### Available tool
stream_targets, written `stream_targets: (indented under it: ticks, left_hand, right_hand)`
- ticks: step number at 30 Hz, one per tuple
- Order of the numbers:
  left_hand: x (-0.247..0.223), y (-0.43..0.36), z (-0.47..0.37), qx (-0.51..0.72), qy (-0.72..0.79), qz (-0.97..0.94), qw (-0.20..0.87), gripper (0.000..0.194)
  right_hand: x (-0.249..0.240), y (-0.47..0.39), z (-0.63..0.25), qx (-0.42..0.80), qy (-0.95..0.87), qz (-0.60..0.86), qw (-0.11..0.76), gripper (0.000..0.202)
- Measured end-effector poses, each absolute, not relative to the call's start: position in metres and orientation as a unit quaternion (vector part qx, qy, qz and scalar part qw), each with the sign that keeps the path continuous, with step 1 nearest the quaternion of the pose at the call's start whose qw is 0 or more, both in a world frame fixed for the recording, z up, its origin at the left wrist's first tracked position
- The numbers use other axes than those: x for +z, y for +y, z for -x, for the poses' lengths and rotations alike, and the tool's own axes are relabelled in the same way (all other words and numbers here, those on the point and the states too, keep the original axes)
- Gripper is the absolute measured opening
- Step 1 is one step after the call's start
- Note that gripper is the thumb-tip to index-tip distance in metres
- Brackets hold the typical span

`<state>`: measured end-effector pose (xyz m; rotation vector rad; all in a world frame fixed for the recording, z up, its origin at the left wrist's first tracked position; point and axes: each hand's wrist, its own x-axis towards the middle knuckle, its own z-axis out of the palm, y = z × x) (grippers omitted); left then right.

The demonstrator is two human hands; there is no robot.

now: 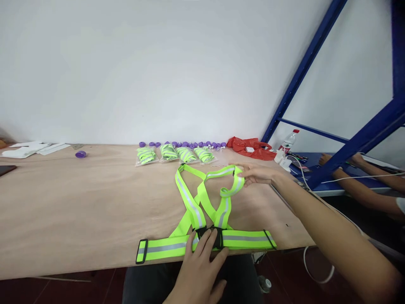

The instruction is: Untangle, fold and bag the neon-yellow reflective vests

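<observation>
A neon yellow-green reflective vest (189,198) made of elastic straps with silver stripes lies along the table's front edge. My left hand (202,266) rests with fingers stretched over its black buckle (218,239) and belt. Farther back, my right hand (255,173) is closed on a shoulder strap at the vest's right, near a small black slider. That strap is lifted and curls into a loop below the fingers. A black rectangular adjuster (142,251) sits at the belt's left end.
Several bagged vests (187,155) lie before a row of purple rolls (190,145) by the wall. At right are a red plastic bag (253,147), a bottle (288,141), a blue metal frame (303,71) and another person's arms (363,185). White papers (28,148) lie far left.
</observation>
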<state>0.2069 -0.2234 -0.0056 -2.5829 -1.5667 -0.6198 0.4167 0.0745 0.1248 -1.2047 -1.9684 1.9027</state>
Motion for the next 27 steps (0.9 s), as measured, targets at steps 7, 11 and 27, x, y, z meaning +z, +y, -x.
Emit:
stream_targets:
  ticks: [7,11,27]
  left_hand:
    - [-0.015,-0.219,-0.208,-0.208,-0.503,0.836,0.069,0.057]
    - [-0.02,-0.216,-0.21,-0.215,-0.504,0.831,0.092,0.057]
    - [-0.033,-0.212,-0.213,-0.231,-0.504,0.821,0.137,0.059]
  right_hand:
    - [0.156,0.123,-0.364,0.349,-0.76,0.548,-0.019,0.086]
    - [0.147,0.136,-0.334,0.229,-0.79,0.568,0.022,0.06]
    - [0.066,0.111,-0.319,0.276,-0.778,0.548,0.136,0.038]
